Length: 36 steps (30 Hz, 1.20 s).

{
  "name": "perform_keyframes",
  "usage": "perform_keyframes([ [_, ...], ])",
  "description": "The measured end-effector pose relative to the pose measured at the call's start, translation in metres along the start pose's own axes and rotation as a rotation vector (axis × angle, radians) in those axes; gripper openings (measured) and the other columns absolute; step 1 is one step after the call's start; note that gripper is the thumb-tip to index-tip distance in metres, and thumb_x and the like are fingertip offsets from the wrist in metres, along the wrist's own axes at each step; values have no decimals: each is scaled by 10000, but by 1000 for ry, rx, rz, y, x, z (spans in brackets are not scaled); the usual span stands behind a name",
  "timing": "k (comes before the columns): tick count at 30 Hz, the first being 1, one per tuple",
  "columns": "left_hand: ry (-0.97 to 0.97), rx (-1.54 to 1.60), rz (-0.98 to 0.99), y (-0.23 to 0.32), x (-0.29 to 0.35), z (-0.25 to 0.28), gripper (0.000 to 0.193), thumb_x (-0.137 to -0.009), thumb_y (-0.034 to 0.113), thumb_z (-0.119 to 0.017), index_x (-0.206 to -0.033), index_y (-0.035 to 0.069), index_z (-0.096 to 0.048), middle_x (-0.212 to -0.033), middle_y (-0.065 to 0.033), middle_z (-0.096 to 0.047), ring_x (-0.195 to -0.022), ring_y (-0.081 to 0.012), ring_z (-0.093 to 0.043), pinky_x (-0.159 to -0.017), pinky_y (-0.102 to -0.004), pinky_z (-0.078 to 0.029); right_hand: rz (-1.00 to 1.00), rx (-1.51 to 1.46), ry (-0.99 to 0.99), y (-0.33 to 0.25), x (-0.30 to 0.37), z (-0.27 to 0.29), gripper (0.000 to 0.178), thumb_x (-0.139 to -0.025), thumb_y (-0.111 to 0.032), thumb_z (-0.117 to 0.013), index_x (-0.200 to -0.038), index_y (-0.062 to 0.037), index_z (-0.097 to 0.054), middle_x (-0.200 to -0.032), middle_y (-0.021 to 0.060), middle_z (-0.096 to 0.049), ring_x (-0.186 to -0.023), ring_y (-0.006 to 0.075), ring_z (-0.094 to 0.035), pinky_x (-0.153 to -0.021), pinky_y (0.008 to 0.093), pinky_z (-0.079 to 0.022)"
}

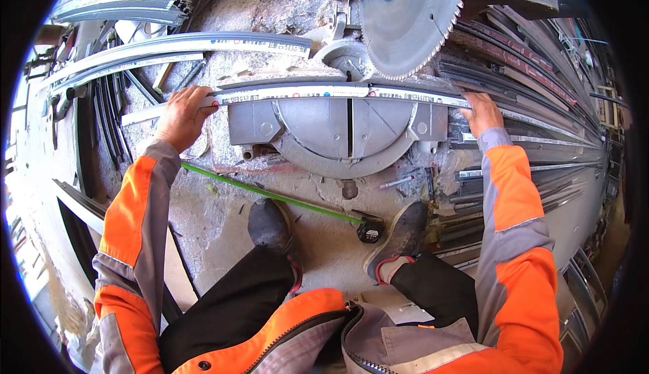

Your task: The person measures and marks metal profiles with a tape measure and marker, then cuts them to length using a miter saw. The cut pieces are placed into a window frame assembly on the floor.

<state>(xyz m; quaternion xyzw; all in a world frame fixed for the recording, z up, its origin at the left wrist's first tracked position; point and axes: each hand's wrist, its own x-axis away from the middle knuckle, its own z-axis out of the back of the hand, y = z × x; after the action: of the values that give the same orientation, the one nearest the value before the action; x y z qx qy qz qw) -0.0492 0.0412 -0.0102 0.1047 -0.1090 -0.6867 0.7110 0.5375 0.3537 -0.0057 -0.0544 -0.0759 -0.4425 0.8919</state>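
A long metal profile with a white printed film (291,93) lies across the grey round base of a mitre saw (314,131). My left hand (181,118) is closed round the profile left of the base. Just right of the base, my right hand (483,113) grips it with the fingers over the far edge. A break or seam shows in the film near the middle; I cannot tell whether the metal is cut there. Above and behind the profile hangs the toothed saw blade (409,29), raised clear of it.
A black tape measure (370,230) lies between my shoes, its green blade (270,193) stretched to the left. More film-covered profiles (196,41) lie at the far left. Stacked dark profiles (520,70) crowd the right side. Pale cutting dust covers the floor behind the saw.
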Motion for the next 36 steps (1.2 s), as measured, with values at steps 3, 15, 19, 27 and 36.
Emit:
perform_keyframes([
  [3, -15, -3, 21, 0, 2, 3, 295, -954, 200, -749, -1188, 52, -651, -1086, -132, -705, -1064, -376, -670, -914, -503, -506, 14, -6, -16, 0, -1, -1, 419, -851, -156, -836, -1241, -67, -714, -1248, 163, -723, -1210, 375, -640, -1015, 447, -531],
  [15, -21, 5, 19, 2, 2, 2, 274, -968, 199, -721, -1172, 37, -636, -1062, -155, -699, -1037, -388, -666, -923, -495, -497, -276, -37, 267, -84, 46, 18, 297, -935, -191, -783, -1181, -51, -694, -1243, 161, -728, -1207, 338, -652, -1016, 482, -527],
  [19, -21, -1, 21, 3, 1, 4, 277, -965, 200, -726, -1174, 41, -638, -1067, -152, -699, -1038, -385, -667, -921, -493, -499, -218, -888, 279, -204, 66, -5, 226, -1031, -272, -716, -1053, -48, -701, -877, 51, -747, -716, 187, -691, -662, 356, -583],
  [27, -21, 2, 29, 3, 1, 3, 290, -946, 209, -761, -1174, 56, -666, -1085, -129, -715, -1057, -368, -675, -931, -505, -499, -630, -1827, -207, -337, -18, -26, 510, -1046, -512, -665, -1019, -2, -674, -854, 112, -755, -668, 160, -721, -559, 290, -608],
  [36, -33, 13, 35, 3, 3, 6, 299, -959, 229, -743, -1187, 53, -664, -1074, -135, -711, -1048, -375, -672, -918, -510, -498, -863, -1952, -151, -355, -38, -34, 453, -1070, -410, -660, -968, 31, -657, -801, 137, -745, -589, 220, -709, -550, 357, -626],
])
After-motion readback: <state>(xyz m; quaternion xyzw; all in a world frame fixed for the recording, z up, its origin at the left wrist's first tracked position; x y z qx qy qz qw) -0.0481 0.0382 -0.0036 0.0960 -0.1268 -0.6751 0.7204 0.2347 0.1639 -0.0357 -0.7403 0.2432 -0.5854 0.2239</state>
